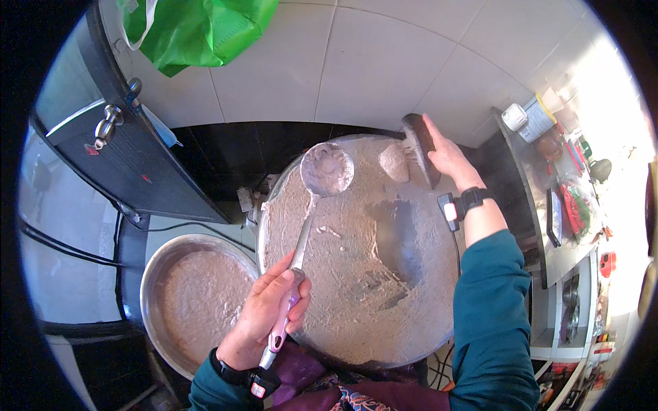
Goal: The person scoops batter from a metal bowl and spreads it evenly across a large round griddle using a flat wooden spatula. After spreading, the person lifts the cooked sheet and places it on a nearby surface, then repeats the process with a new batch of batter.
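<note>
My left hand [275, 303] grips the handle of a metal ladle [327, 169], its bowl coated with pale batter above the far left of a round griddle [406, 241]. A thin layer of batter [329, 287] covers much of the griddle, with a bare dark patch right of the middle. My right hand [450, 156] holds a dark, flat-edged spreader [422, 151] at the far right of the griddle. Against the spreader's left side sits a lump of batter [395, 163]. At the griddle's left stands a large metal basin [149, 303] of wet batter.
A dark door or panel with a metal knob [109, 126] stands at the left. Above hangs a green bag [205, 31] before a tiled wall [380, 56]. To the right, a counter [529, 205] bears jars, bags and a phone-like device [554, 217]. A cable [195, 224] runs behind the basin.
</note>
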The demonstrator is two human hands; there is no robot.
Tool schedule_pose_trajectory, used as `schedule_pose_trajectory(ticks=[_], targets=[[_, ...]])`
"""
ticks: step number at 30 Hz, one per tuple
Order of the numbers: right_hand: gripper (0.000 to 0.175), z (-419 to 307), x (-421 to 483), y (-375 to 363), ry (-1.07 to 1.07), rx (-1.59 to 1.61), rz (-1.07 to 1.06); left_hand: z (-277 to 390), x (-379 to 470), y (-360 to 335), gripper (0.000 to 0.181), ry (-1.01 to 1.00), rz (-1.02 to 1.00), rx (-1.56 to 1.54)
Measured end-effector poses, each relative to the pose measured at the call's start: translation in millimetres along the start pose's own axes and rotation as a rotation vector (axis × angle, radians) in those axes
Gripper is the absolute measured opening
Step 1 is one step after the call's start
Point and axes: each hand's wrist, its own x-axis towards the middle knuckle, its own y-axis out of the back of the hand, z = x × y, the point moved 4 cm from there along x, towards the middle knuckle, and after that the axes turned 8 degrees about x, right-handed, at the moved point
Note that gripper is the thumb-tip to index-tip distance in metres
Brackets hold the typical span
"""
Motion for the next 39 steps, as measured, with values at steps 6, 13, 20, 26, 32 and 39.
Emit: schedule_pose_trajectory(ticks=[6, 13, 20, 26, 32, 39], targets=[[0.051, -4.0, 8.8, -22.1, 0.146, -0.073, 0.014, 0.5, 0.4, -2.0, 0.043, -0.011, 0.004, 0.013], [0.040, -53.9, -31.1, -32.9, 0.291, -0.040, -0.137, 1.7, -15.8, -15.0, 0.043, -0.044, 0.025, -0.028], [0.040, -72.8, -99.8, -40.3, 0.422, 0.043, -0.202, 0.1, -46.6, -25.9, 0.042, -0.094, 0.049, -0.008], [0.041, -79.8, -166.2, -32.3, 0.523, 0.101, -0.250, -8.6, -73.1, -40.6, 0.045, -0.130, 0.032, -0.003], [0.043, -56.1, -224.3, -18.2, 0.537, 0.132, -0.340, -21.9, -91.3, -51.7, 0.046, -0.119, 0.032, 0.030], [0.048, 23.8, -225.3, 22.7, 0.207, 0.212, 0.088, -51.2, -110.0, -37.9, 0.044, -0.038, -0.019, 0.010]])
